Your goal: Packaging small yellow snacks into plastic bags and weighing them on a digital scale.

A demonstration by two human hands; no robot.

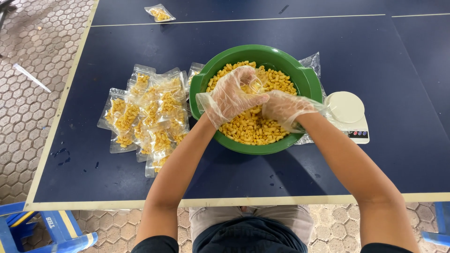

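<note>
Floor: hexagon paving left of the bowl, beyond the table's pale left edge; a blue stool [51, 229] stands below that near corner.
Table [375, 56]: dark blue, flat, cream-edged; wide bare room behind and right of the bowl.
Filled packets [145, 115]: clear glossy pouches of yellow pasta, heaped just left of the bowl; one lone packet [160, 12] well behind it.
Bowl [309, 82]: round green plastic, full of small curved yellow pasta [253, 129], ridged and dry.
Left hand [232, 96]: thin crinkled clear glove, over the bowl, fingers curled round a small clear pouch [256, 85] partly hidden.
Right hand [286, 108]: gloved, fingers bent down into the pasta; its grasp cannot be told.
Scale [347, 115]: white, round-topped, just right of the bowl.
</note>
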